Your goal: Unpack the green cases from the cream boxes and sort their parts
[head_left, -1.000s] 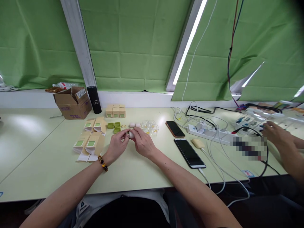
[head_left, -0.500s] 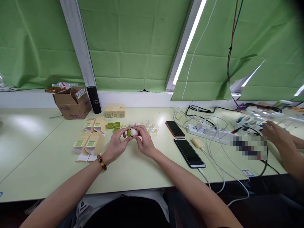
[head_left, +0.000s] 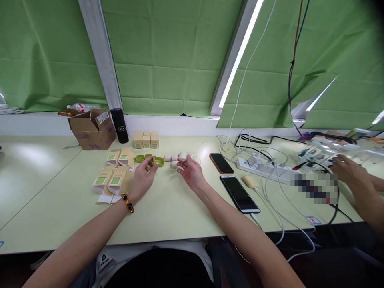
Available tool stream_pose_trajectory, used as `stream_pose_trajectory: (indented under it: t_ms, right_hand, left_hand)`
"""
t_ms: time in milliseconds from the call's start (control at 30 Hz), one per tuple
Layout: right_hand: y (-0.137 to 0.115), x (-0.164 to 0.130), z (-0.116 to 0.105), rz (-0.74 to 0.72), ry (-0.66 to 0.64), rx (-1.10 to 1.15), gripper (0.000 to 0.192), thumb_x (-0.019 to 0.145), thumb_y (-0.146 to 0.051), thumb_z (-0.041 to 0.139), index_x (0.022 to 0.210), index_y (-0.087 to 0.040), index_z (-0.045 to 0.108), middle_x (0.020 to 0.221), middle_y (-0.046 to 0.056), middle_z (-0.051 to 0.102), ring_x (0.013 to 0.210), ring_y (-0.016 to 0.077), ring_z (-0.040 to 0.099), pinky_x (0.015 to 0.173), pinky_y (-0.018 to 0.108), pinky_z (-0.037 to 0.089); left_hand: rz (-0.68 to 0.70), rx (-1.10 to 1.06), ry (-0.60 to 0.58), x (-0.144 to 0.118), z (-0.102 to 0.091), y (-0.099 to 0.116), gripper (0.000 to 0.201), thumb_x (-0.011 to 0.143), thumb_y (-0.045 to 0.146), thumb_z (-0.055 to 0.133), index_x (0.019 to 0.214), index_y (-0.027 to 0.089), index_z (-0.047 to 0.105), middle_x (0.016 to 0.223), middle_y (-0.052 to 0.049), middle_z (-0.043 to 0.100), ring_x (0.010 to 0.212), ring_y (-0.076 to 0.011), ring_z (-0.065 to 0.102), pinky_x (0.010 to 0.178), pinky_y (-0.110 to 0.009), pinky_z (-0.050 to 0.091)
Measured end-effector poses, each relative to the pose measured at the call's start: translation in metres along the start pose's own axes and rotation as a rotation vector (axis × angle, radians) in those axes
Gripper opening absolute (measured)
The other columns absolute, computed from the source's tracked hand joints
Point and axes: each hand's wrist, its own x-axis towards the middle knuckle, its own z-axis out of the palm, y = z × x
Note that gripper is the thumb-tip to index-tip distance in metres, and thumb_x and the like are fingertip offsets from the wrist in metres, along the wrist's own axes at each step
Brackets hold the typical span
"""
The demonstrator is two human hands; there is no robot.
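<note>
My left hand [head_left: 143, 177], with a beaded bracelet at the wrist, pinches a small green open-topped cup [head_left: 158, 161]. More green cups [head_left: 140, 158] lie on the table just behind its fingers. In my right hand [head_left: 192, 173], the fingertips hold a small white rounded piece [head_left: 183, 156]. Small white cylinders [head_left: 168, 158] lie between the two hands. Clear plastic pieces [head_left: 196, 158] rest behind my right hand and are partly hidden by it.
Opened small cartons [head_left: 118, 180] stand left, with closed ones [head_left: 146, 140] behind. A cardboard box [head_left: 92, 134] and black cylinder [head_left: 119, 126] are at the back. Right are two phones [head_left: 240, 193] [head_left: 221, 163], a power strip [head_left: 264, 168], cables and another person's hand [head_left: 349, 170].
My hands have moved apart, separating the green and white pieces they held together. The green cup went left in my left hand, the white piece right and back in my right.
</note>
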Motion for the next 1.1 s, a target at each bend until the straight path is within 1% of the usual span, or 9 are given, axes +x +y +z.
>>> stream_pose_trajectory:
  t_ms: [167, 267, 367, 433, 567, 700, 767, 867, 1100]
  right_hand:
    - [-0.001, 0.002, -0.001, 0.017, 0.035, 0.041, 0.057, 0.070, -0.071, 0.088, 0.091, -0.021, 0.073, 0.089, 0.004, 0.075, 0.075, 0.0163, 0.066, 0.057, 0.026, 0.054]
    - [-0.004, 0.000, 0.000, -0.098, 0.013, -0.086, 0.052, 0.074, -0.067, 0.087, 0.097, -0.022, 0.073, 0.094, 0.003, 0.074, 0.077, 0.0164, 0.066, 0.060, 0.028, 0.053]
    - [-0.006, 0.001, 0.000, -0.315, -0.006, -0.394, 0.046, 0.078, -0.053, 0.087, 0.111, -0.025, 0.073, 0.100, 0.003, 0.073, 0.088, 0.0186, 0.066, 0.072, 0.032, 0.054]
    - [-0.006, 0.005, 0.000, -0.437, -0.009, -0.644, 0.042, 0.080, -0.047, 0.085, 0.114, -0.025, 0.073, 0.105, 0.004, 0.074, 0.095, 0.0211, 0.066, 0.079, 0.035, 0.055]
    - [0.000, 0.018, 0.000, -0.614, -0.051, -1.117, 0.024, 0.089, -0.037, 0.078, 0.109, -0.025, 0.074, 0.110, 0.007, 0.075, 0.103, 0.0271, 0.063, 0.086, 0.042, 0.053]
    - [0.013, 0.032, 0.000, -0.746, -0.166, -1.541, 0.022, 0.093, -0.028, 0.076, 0.115, -0.025, 0.074, 0.118, 0.009, 0.073, 0.113, 0.0307, 0.058, 0.092, 0.045, 0.048]
    - [0.021, 0.038, -0.001, -0.780, -0.170, -1.691, 0.022, 0.092, -0.027, 0.078, 0.113, -0.025, 0.076, 0.122, 0.010, 0.071, 0.116, 0.0313, 0.055, 0.094, 0.045, 0.046]
    - [0.033, 0.045, -0.005, -0.793, -0.160, -1.812, 0.020, 0.090, -0.026, 0.079, 0.110, -0.024, 0.078, 0.125, 0.012, 0.067, 0.118, 0.0315, 0.052, 0.096, 0.044, 0.042]
    - [0.040, 0.048, -0.011, -0.751, -0.155, -1.862, 0.019, 0.091, -0.028, 0.078, 0.110, -0.024, 0.079, 0.127, 0.012, 0.064, 0.121, 0.0318, 0.046, 0.097, 0.043, 0.038]
  left_hand:
    - [-0.063, 0.013, 0.041, 0.001, -0.001, 0.002, 0.051, 0.095, 0.053, 0.066, 0.133, 0.019, 0.070, 0.110, -0.008, 0.076, 0.088, -0.0197, 0.062, 0.077, -0.033, 0.048]
    - [-0.084, 0.014, 0.082, 0.001, -0.002, 0.002, 0.055, 0.095, 0.056, 0.066, 0.134, 0.018, 0.069, 0.115, -0.009, 0.076, 0.088, -0.0193, 0.062, 0.078, -0.033, 0.048]
    - [-0.065, 0.008, 0.112, 0.001, -0.002, 0.001, 0.054, 0.096, 0.057, 0.066, 0.135, 0.019, 0.068, 0.119, -0.009, 0.076, 0.086, -0.0188, 0.062, 0.078, -0.033, 0.048]
    - [-0.054, -0.003, 0.125, 0.001, -0.001, 0.001, 0.053, 0.095, 0.056, 0.066, 0.135, 0.019, 0.069, 0.118, -0.009, 0.076, 0.087, -0.0190, 0.063, 0.078, -0.033, 0.048]
    - [-0.047, -0.003, 0.157, 0.000, 0.000, 0.003, 0.052, 0.095, 0.053, 0.067, 0.133, 0.018, 0.069, 0.113, -0.010, 0.077, 0.091, -0.0206, 0.065, 0.081, -0.034, 0.048]
    - [-0.014, 0.010, 0.169, 0.000, 0.000, 0.005, 0.047, 0.096, 0.051, 0.066, 0.130, 0.019, 0.070, 0.112, -0.010, 0.077, 0.094, -0.0217, 0.067, 0.083, -0.035, 0.048]
    - [-0.005, 0.018, 0.167, 0.000, 0.000, 0.006, 0.046, 0.096, 0.051, 0.066, 0.130, 0.019, 0.070, 0.111, -0.009, 0.077, 0.095, -0.0218, 0.067, 0.082, -0.035, 0.049]
    - [-0.005, 0.026, 0.165, -0.001, -0.001, 0.007, 0.046, 0.096, 0.050, 0.065, 0.131, 0.019, 0.070, 0.110, -0.009, 0.076, 0.095, -0.0215, 0.068, 0.082, -0.035, 0.050]
    - [-0.013, 0.062, 0.160, -0.001, -0.001, 0.006, 0.047, 0.096, 0.050, 0.065, 0.131, 0.018, 0.069, 0.111, -0.009, 0.077, 0.098, -0.0221, 0.068, 0.085, -0.035, 0.051]
